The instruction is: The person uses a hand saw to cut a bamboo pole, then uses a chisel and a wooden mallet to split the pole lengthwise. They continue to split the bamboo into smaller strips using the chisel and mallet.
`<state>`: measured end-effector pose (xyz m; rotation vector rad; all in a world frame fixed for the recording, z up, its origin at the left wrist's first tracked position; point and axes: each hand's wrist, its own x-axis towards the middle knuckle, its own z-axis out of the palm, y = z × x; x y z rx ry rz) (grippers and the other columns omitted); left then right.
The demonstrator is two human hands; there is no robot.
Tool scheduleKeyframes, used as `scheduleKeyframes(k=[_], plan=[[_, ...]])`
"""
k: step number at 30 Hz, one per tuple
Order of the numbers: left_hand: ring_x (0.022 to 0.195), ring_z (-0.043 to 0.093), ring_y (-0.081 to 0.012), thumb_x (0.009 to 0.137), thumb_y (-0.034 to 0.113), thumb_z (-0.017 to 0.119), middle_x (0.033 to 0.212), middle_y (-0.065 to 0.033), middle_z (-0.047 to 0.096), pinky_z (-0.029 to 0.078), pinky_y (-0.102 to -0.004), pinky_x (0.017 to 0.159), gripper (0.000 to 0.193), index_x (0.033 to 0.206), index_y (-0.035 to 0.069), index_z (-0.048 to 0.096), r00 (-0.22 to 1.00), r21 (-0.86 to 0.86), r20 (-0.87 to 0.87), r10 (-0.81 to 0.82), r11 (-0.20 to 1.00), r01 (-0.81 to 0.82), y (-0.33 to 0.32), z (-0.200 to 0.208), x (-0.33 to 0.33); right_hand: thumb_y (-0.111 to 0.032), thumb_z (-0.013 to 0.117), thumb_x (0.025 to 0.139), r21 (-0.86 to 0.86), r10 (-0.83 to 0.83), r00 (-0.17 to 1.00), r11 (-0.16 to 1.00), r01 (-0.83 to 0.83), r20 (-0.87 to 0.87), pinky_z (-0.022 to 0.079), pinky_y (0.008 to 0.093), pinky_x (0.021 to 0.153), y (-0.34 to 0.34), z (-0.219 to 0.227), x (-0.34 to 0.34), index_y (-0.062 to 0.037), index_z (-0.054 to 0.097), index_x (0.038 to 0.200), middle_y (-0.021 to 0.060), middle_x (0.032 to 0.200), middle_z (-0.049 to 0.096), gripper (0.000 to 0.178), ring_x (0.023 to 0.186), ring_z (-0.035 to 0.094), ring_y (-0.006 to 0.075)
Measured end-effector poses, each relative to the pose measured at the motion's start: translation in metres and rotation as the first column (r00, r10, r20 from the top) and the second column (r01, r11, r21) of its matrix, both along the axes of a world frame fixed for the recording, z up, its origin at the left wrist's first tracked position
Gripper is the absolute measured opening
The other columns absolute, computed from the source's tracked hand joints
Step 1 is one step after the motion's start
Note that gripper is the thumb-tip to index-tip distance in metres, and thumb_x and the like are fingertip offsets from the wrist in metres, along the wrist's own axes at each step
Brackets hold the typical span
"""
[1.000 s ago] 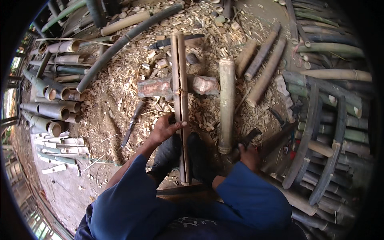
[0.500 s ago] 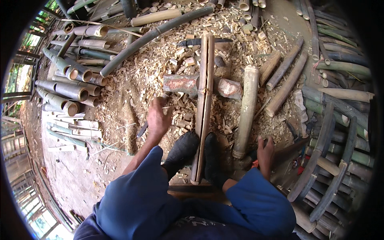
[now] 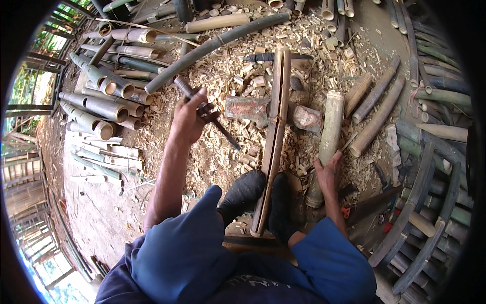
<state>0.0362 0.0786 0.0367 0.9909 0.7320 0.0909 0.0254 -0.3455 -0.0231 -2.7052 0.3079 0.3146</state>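
Two hands, left (image 3: pixel 190 120) and right (image 3: pixel 329 171); two black-covered feet (image 3: pixel 244 191); one knife (image 3: pixel 227 135); one split bamboo pole (image 3: pixel 275 116); one whole bamboo section (image 3: pixel 330 125); three brownish poles (image 3: pixel 378 115) nearby; wood chips (image 3: pixel 210 68) and stacked bamboo (image 3: pixel 106 108) too numerous to count.

Dark slim tool (image 3: pixel 227 135) aslant in the left hand (image 3: pixel 191 117); pale round bamboo section (image 3: pixel 331 119), slightly tilted, under the right hand (image 3: pixel 329 171).
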Motion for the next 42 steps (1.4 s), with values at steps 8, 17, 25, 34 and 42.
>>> scheduleKeyframes(k=[8,17,25,34,42], plan=[[0.11,0.067,-0.0295,0.108,0.024,0.055,0.102,-0.0089,0.065,0.057,-0.0634,0.094,0.03,0.126,0.0,0.059,0.945,-0.242,0.314,-0.095,0.954,0.176,-0.032,0.004,0.024,-0.026,0.08,0.08,0.198,-0.038,0.988,0.98,0.007,0.153,0.051,0.0515,0.092,-0.04,-0.052,-0.006,0.0011,0.035,0.144,0.0266,0.124,0.061,0.084,0.107,0.065,0.0434],[0.117,0.068,-0.0353,0.102,0.009,0.063,0.112,-0.0188,0.07,0.061,-0.0569,0.097,0.02,0.119,0.002,0.054,0.859,-0.063,0.5,-0.111,0.984,0.164,-0.065,0.009,0.032,-0.01,0.076,0.072,0.8,-0.047,0.999,0.599,0.042,-0.017,0.053,0.0373,0.085,-0.01,0.082,0.001,0.0013,0.04,0.144,0.0129,0.117,0.058,0.081,0.1,0.062,0.0228],[0.112,0.07,-0.0281,0.099,0.014,0.068,0.112,-0.0139,0.07,0.06,-0.0479,0.101,0.026,0.12,0.001,0.059,0.797,0.208,0.511,-0.321,0.946,0.248,-0.075,0.003,0.033,-0.023,0.086,0.074,0.77,0.182,0.973,0.598,-0.222,0.139,0.049,0.0355,0.098,0.024,0.176,0.037,-0.0006,0.039,0.147,0.0105,0.123,0.058,0.089,0.108,0.06,0.0203],[0.104,0.069,-0.0203,0.099,0.009,0.069,0.108,-0.0111,0.071,0.058,-0.0363,0.092,0.026,0.122,0.0,0.061,0.688,0.515,0.577,-0.441,0.85,0.113,-0.095,0.005,0.005,-0.022,0.087,0.078,0.385,0.592,0.721,0.61,-0.693,0.359,0.057,0.0414,0.094,0.09,0.257,0.073,-0.0017,0.041,0.148,0.0201,0.129,0.063,0.086,0.108,0.067,0.0283],[0.102,0.068,-0.0177,0.097,0.002,0.07,0.112,-0.0123,0.073,0.056,-0.0334,0.09,0.019,0.115,-0.002,0.067,0.749,0.527,0.455,-0.482,0.823,0.21,-0.107,-0.004,-0.025,-0.02,0.086,0.079,-0.068,0.88,0.41,0.437,-0.897,0.241,0.064,0.0473,0.086,0.09,0.286,0.073,-0.0096,0.031,0.16,0.0253,0.127,0.061,0.098,0.095,0.071,0.0351]])
